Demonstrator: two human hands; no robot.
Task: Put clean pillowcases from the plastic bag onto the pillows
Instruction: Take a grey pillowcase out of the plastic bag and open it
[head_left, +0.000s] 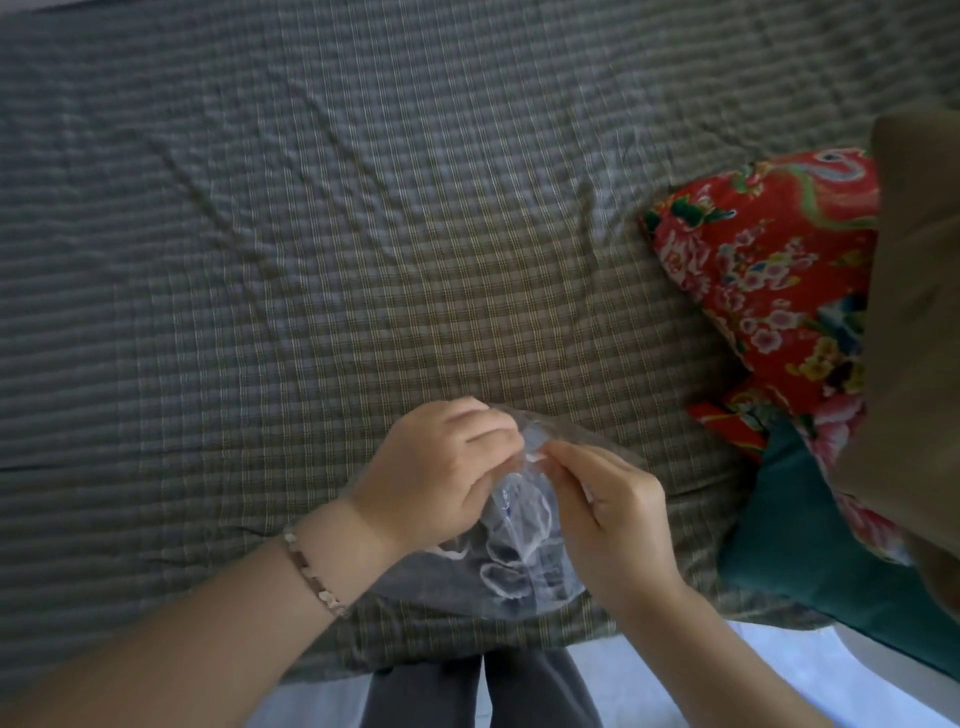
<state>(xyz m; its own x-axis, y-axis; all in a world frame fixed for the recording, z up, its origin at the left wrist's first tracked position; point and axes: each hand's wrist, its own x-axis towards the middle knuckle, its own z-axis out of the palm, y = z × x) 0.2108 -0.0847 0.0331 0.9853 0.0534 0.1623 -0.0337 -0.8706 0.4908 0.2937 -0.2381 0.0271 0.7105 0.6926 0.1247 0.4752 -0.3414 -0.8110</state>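
A clear plastic bag (511, 545) with grey folded cloth inside lies at the bed's near edge. My left hand (436, 473) pinches the bag's top from the left. From the right, my right hand (613, 514) pinches the same top edge, fingertips almost meeting the left ones. A red flowered pillow (769, 260) lies at the right of the bed. Below it sits a dark green pillow (810, 540), partly under the flowered fabric.
The bed is covered by a wrinkled grey-green checked sheet (311, 260). A brown cloth (914, 312) hangs over the pillows at the right edge. My grey trouser legs (467, 691) and a pale floor show below the bed's near edge.
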